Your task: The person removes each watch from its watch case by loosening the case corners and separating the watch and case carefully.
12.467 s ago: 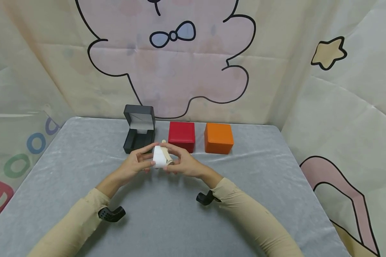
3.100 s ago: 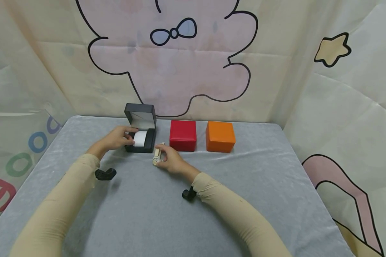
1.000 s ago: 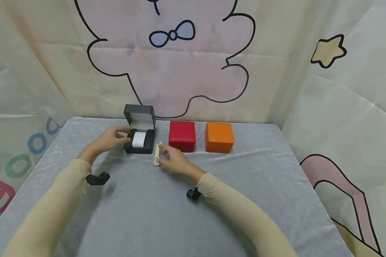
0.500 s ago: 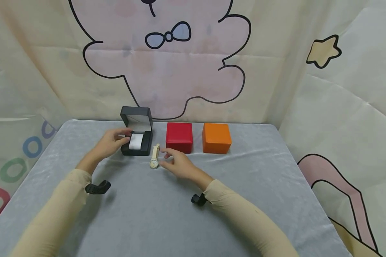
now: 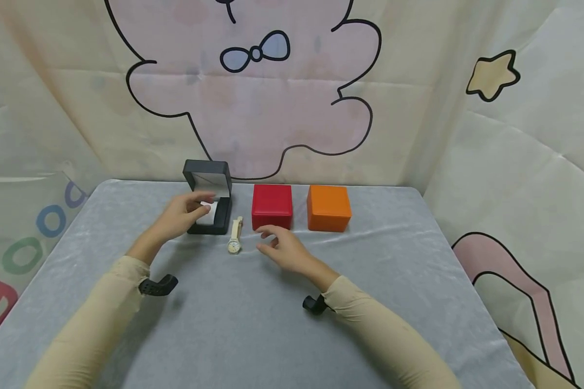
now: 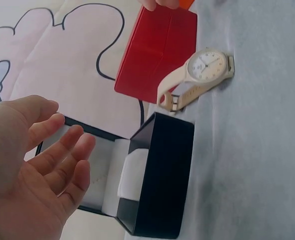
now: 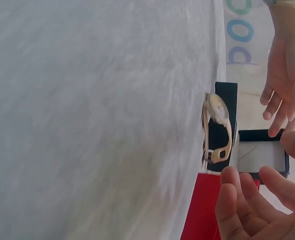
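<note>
A black watch box (image 5: 222, 216) stands with its lid up at the back left of the table, a white cushion (image 6: 134, 175) seated inside. My left hand (image 5: 181, 216) hovers at the box's left side, its fingers overlapping the cushion in the head view; the left wrist view shows them loosely bent around nothing. Just right of the box, the cream wristwatch (image 5: 234, 243) lies on the cloth, its strap looped and its dial toward me. My right hand (image 5: 287, 249), fingers loosely bent and holding nothing, is in front of the red box (image 5: 272, 206), to the right of the watch.
An orange box (image 5: 329, 208) stands to the right of the red one, both with lids down. Grey-blue cloth (image 5: 253, 324) covers the table. A printed curtain (image 5: 409, 108) hangs behind the table and along the sides.
Earlier, both hands held the cushion; it then sat in the black box while my right hand pinched the watch. Now the right hand has released the watch and moved right; the left has shifted over the box.
</note>
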A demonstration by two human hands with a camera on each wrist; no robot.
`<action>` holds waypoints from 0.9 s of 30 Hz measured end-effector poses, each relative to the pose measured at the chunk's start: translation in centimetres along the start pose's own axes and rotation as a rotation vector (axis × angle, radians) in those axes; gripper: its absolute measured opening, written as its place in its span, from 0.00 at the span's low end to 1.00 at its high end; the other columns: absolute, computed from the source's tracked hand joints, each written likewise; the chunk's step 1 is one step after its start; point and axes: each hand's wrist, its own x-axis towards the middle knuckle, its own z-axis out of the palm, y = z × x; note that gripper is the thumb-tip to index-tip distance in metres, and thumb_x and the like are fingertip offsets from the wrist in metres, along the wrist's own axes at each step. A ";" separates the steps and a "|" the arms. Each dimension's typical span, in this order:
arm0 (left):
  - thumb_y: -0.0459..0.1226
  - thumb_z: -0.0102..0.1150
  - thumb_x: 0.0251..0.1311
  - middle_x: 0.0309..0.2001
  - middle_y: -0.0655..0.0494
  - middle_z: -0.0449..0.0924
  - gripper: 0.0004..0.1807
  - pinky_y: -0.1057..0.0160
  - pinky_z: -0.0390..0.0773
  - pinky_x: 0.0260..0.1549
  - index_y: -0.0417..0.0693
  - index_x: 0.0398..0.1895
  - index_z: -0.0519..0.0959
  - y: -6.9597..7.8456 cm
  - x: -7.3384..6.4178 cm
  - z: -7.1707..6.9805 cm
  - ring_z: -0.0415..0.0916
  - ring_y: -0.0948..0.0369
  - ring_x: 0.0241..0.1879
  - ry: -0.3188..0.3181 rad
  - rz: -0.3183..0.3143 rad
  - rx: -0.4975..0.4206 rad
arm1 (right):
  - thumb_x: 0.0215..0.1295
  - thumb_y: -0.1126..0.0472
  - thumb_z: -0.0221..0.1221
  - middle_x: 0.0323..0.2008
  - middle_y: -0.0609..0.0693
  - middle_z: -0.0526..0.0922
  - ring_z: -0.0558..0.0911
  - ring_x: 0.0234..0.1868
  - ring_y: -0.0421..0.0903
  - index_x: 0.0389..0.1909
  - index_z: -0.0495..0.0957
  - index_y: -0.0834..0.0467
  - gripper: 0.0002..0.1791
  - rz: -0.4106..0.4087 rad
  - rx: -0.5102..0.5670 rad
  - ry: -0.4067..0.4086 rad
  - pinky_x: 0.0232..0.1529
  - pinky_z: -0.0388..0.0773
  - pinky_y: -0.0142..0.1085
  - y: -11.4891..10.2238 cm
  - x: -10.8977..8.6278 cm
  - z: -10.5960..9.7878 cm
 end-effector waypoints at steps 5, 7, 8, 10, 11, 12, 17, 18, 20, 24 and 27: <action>0.34 0.52 0.74 0.64 0.35 0.76 0.22 0.43 0.78 0.53 0.37 0.69 0.71 0.4 0.5 0.4 0.81 0.40 0.55 -0.012 0.007 0.005 | 0.71 0.57 0.61 0.59 0.58 0.80 0.82 0.44 0.47 0.64 0.75 0.56 0.23 0.012 -0.005 0.040 0.49 0.81 0.38 0.7 -0.4 -0.7; 0.34 0.52 0.74 0.63 0.35 0.77 0.22 0.44 0.79 0.51 0.38 0.69 0.72 0.5 0.7 0.6 0.82 0.41 0.54 -0.018 0.005 0.018 | 0.71 0.58 0.61 0.60 0.58 0.81 0.83 0.43 0.48 0.64 0.75 0.57 0.22 0.003 0.001 0.061 0.48 0.81 0.38 0.9 -0.5 -1.0; 0.33 0.52 0.74 0.63 0.35 0.77 0.22 0.44 0.79 0.51 0.38 0.69 0.72 0.7 0.8 0.7 0.82 0.41 0.54 -0.022 0.006 0.021 | 0.71 0.59 0.61 0.59 0.59 0.81 0.83 0.43 0.48 0.64 0.75 0.57 0.22 -0.004 0.004 0.073 0.48 0.82 0.39 1.0 -0.6 -1.1; 0.33 0.52 0.74 0.62 0.35 0.78 0.22 0.43 0.79 0.51 0.39 0.69 0.72 1.0 1.1 0.8 0.82 0.41 0.53 -0.031 0.006 0.030 | 0.70 0.60 0.61 0.59 0.59 0.81 0.83 0.42 0.48 0.64 0.75 0.57 0.22 -0.015 0.004 0.106 0.47 0.81 0.38 1.2 -0.6 -1.4; 0.33 0.52 0.74 0.62 0.35 0.78 0.22 0.43 0.79 0.52 0.39 0.69 0.72 1.1 1.2 0.9 0.82 0.42 0.54 -0.036 0.007 0.029 | 0.70 0.60 0.61 0.59 0.59 0.81 0.83 0.42 0.48 0.64 0.75 0.57 0.23 -0.021 0.006 0.127 0.46 0.81 0.38 1.3 -0.6 -1.6; 0.33 0.52 0.74 0.62 0.35 0.78 0.22 0.42 0.79 0.52 0.40 0.69 0.72 1.2 1.3 1.0 0.82 0.42 0.54 -0.040 0.008 0.025 | 0.70 0.60 0.61 0.59 0.59 0.81 0.82 0.42 0.47 0.65 0.74 0.57 0.23 -0.025 0.009 0.147 0.46 0.81 0.37 1.4 -0.6 -1.7; 0.34 0.53 0.73 0.62 0.36 0.79 0.22 0.46 0.79 0.51 0.42 0.68 0.73 1.8 1.7 1.4 0.81 0.43 0.54 -0.050 0.017 0.023 | 0.69 0.60 0.62 0.56 0.59 0.80 0.81 0.40 0.48 0.67 0.72 0.56 0.26 -0.040 0.021 0.247 0.42 0.80 0.35 2.0 -0.3 -2.3; 0.34 0.53 0.73 0.62 0.36 0.79 0.22 0.48 0.79 0.50 0.42 0.68 0.74 1.9 1.8 1.5 0.81 0.44 0.54 -0.051 0.017 0.024 | 0.69 0.60 0.62 0.56 0.58 0.79 0.80 0.40 0.48 0.67 0.72 0.56 0.26 -0.038 0.023 0.258 0.42 0.79 0.34 2.1 -0.3 -2.3; 0.34 0.53 0.73 0.61 0.36 0.79 0.22 0.51 0.79 0.48 0.43 0.68 0.74 2.0 1.9 1.8 0.81 0.45 0.53 -0.053 0.019 0.029 | 0.69 0.61 0.61 0.55 0.57 0.79 0.80 0.40 0.48 0.67 0.72 0.56 0.26 -0.030 0.025 0.282 0.41 0.80 0.34 2.2 -0.3 -2.5; 0.34 0.54 0.73 0.61 0.38 0.80 0.22 0.59 0.80 0.42 0.43 0.68 0.74 2.3 2.3 2.2 0.81 0.46 0.52 -0.058 0.029 0.014 | 0.70 0.61 0.60 0.52 0.57 0.79 0.81 0.40 0.48 0.67 0.72 0.57 0.25 -0.012 0.039 0.340 0.42 0.81 0.36 2.3 -0.3 -2.7; 0.34 0.54 0.72 0.60 0.39 0.80 0.21 0.63 0.79 0.38 0.43 0.67 0.75 2.5 2.5 2.4 0.81 0.46 0.52 -0.057 0.041 -0.002 | 0.69 0.62 0.60 0.53 0.59 0.78 0.83 0.40 0.49 0.68 0.71 0.57 0.26 -0.002 0.048 0.384 0.42 0.82 0.38 2.5 -0.3 -2.9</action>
